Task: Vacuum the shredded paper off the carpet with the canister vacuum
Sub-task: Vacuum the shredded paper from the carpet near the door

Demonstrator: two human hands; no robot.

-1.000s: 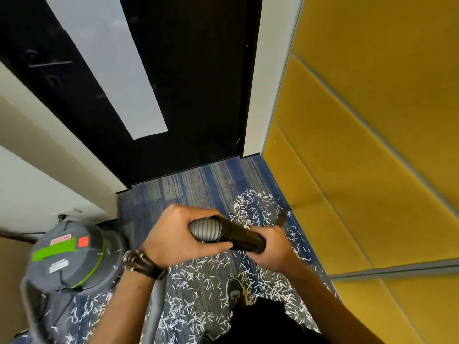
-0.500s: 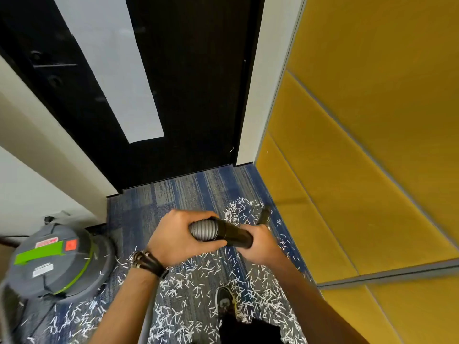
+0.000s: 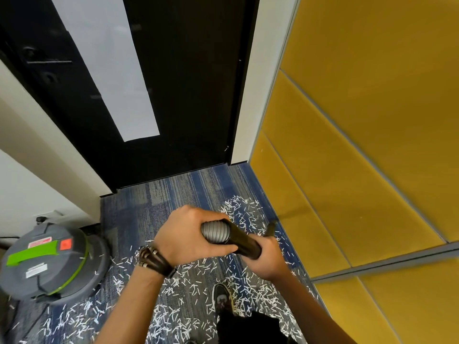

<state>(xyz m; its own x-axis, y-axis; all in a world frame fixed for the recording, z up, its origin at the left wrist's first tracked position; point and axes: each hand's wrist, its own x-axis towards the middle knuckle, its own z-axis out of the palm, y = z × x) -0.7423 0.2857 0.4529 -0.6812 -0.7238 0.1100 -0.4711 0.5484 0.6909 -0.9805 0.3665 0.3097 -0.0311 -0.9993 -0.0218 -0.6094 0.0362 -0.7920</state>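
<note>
Sensibly, left hand point(image 3: 188, 234) grips the bendy hose point(image 3: 214, 232), right hand point(image 3: 270, 259) the stiff wand point(image 3: 244, 240) beside it; paper point(image 3: 178, 316) below looks featherlight.

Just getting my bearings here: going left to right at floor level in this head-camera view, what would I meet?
canister vacuum → left hand → grey hose cuff → black wand → right hand → yellow wall panels

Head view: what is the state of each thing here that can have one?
left hand: grips the grey hose cuff
right hand: grips the black wand
door: shut
canister vacuum: upright on the carpet
shredded paper: scattered over the carpet
</note>
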